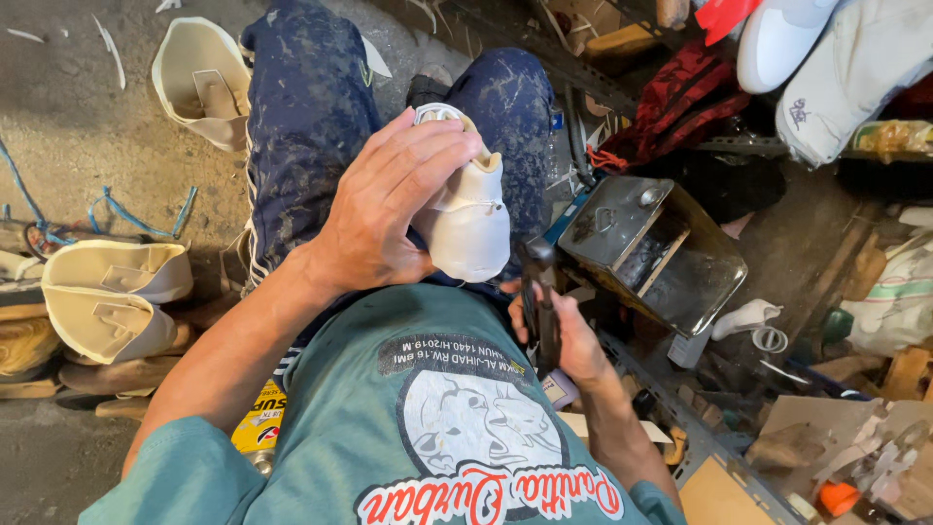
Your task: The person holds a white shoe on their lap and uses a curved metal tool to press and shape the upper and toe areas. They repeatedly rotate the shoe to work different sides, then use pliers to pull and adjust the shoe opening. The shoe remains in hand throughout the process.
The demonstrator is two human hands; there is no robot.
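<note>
The person sits low, knees up toward the top of the frame, with a cream shoe upper point(468, 219) stretched over a form and propped on the lap at the centre of the frame. The left hand point(384, 209) is wrapped over its back and side, fingers curled snug around it and steadying it. At lower centre the right hand point(564, 340) is closed round the handle of a dark hammer point(540, 301), head up, just beside the toe but not touching it.

It looks like the shaping stage: the leather gets tapped or pulled tight on the form. The next stroke would seem to call for a firm brace from the holding hand and a careful aim at the toe, clear of the fingers.

The upper is pale, smooth and matt, its toe rounded and pointing down the frame, with a folded flap across the middle. Similar cream pieces point(112, 292) lie at the left edge, and a battered metal tin point(661, 253) stands right of centre.
</note>
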